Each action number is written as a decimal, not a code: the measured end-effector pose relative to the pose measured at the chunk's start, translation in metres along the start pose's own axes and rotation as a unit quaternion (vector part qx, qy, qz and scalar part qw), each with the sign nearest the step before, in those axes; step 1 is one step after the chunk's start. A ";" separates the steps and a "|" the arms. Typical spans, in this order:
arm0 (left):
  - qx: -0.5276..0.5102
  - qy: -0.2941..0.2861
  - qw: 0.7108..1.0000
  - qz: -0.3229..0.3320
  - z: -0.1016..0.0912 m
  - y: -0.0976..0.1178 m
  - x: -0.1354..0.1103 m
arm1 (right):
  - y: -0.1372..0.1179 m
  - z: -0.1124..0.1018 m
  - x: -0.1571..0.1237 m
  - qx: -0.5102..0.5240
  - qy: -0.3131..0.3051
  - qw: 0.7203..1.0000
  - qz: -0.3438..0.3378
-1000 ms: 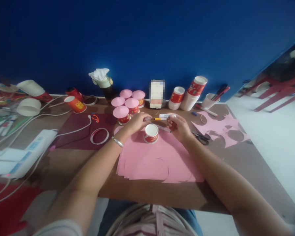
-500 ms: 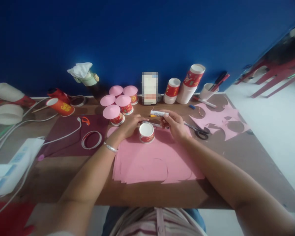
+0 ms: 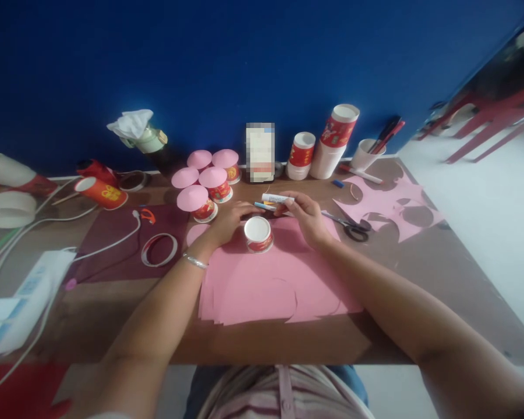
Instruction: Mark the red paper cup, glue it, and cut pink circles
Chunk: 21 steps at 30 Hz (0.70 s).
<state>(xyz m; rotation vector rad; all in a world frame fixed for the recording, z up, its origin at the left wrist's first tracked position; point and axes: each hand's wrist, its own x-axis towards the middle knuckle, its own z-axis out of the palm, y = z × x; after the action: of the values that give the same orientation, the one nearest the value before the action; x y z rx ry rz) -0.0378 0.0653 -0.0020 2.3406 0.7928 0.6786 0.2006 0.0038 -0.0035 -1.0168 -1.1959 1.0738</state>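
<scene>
A short paper cup piece (image 3: 257,231) with a white top and red printed side stands on pink paper sheets (image 3: 248,285). My left hand (image 3: 227,224) rests just left of it, fingers stretched toward the right behind the cup and holding nothing that I can see. Behind and right of the cup, my right hand (image 3: 306,215) is closed on a white printed tube (image 3: 277,198), pinched between thumb and fingers. Just below the tube is a slim blue-tipped stick (image 3: 264,206); whether the same hand holds it I cannot tell.
Several red cups with pink cone tops (image 3: 193,198) stand at left. Black-handled scissors (image 3: 356,231) and cut pink paper (image 3: 393,198) lie at right. A phone (image 3: 260,154), stacked paper cups (image 3: 337,137) and a pen cup (image 3: 367,156) line the wall. Cables and a power strip (image 3: 26,299) lie left.
My left fingers have drawn back slightly left from behind the cup. The blue-tipped stick now shows under the tube. The whole view has shifted a little.
</scene>
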 end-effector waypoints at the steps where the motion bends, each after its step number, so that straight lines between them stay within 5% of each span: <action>1: -0.003 0.009 1.000 -0.002 0.001 -0.001 0.000 | -0.001 0.000 -0.001 0.002 0.010 1.000 -0.004; 7: -0.157 0.127 0.975 -0.096 0.000 0.012 0.002 | 0.002 0.007 -0.003 0.037 -0.015 0.999 0.007; 13: -0.311 0.107 0.934 -0.140 0.002 0.025 0.005 | 0.008 0.010 -0.003 -0.119 -0.057 0.990 -0.045; 18: -0.318 0.137 0.925 -0.153 0.005 0.028 0.005 | 0.006 0.000 -0.004 -0.367 -0.057 0.917 -0.144; 21: -0.323 0.142 0.925 -0.144 0.005 0.031 0.004 | 0.004 -0.003 -0.005 -0.441 -0.042 0.884 -0.148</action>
<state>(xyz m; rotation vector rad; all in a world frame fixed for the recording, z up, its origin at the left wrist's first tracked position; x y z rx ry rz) -0.0208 0.0462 0.0157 1.5165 0.8530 0.9815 0.2027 -0.0007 -0.0089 -1.4004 -1.9110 0.2908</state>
